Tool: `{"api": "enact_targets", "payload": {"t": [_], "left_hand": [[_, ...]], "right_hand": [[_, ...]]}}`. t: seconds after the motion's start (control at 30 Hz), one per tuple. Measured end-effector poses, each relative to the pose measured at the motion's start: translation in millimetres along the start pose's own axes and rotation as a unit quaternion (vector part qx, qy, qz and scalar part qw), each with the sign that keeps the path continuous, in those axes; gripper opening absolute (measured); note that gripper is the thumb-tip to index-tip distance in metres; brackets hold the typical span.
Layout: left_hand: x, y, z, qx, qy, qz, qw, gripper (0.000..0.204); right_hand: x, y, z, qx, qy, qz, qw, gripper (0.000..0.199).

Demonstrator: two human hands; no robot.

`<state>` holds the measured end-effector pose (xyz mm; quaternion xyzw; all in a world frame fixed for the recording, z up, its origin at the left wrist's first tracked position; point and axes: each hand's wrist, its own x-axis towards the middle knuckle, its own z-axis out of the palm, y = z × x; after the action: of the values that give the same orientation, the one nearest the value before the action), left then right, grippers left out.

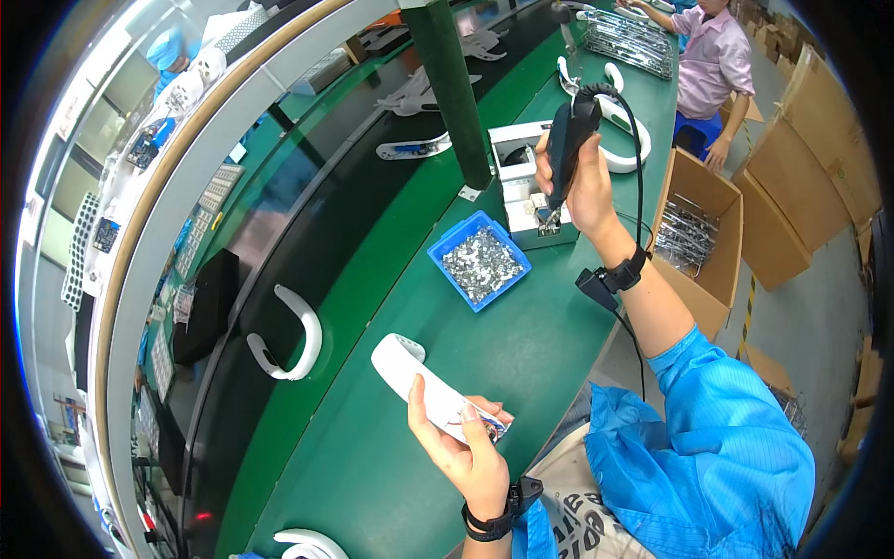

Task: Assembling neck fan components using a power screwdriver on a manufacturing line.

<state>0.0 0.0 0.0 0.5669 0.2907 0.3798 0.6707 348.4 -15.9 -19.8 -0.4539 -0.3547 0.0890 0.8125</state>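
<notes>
My left hand [470, 461] grips a white curved plastic shell [414, 377] above the green table. Small wires show at the shell's near end, beside my thumb. My right hand [589, 191] is wrapped around a black electric screwdriver [570, 140], pointed downward. Its tip is at the front of a white box-shaped device [549, 238], possibly a screw feeder; whether the tip touches it I cannot tell. Left of that device sits a blue tray [503, 290] full of small metal parts. Both wrists wear black bands.
A green post [447, 93] rises behind the tray. On the dark belt lies a white U-shaped shell [312, 335]. The screwdriver's cable [641, 177] hangs by my right forearm. An open cardboard box [722, 293] holds metal parts at right. A person in pink [715, 56] sits farther off.
</notes>
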Motion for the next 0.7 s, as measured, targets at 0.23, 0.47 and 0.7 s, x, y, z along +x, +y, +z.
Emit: {"api": "enact_targets", "payload": {"t": [0.23, 0.47, 0.7], "left_hand": [[9.0, -2.0, 5.2, 0.009, 0.019, 0.019, 1.000, 0.064], [9.3, -0.8, 5.4, -0.003, 0.013, 0.013, 1.000, 0.064], [9.7, -0.7, 3.3, -0.003, 0.010, 0.024, 1.000, 0.064]], "right_hand": [[7.1, 10.0, 2.8, -0.001, -0.008, 0.019, 1.000, 0.085], [-9.5, 5.9, 7.2, 0.005, -0.019, 0.029, 0.999, 0.084], [8.9, 10.4, 7.1, -0.025, -0.019, 0.016, 0.999, 0.082]]}}
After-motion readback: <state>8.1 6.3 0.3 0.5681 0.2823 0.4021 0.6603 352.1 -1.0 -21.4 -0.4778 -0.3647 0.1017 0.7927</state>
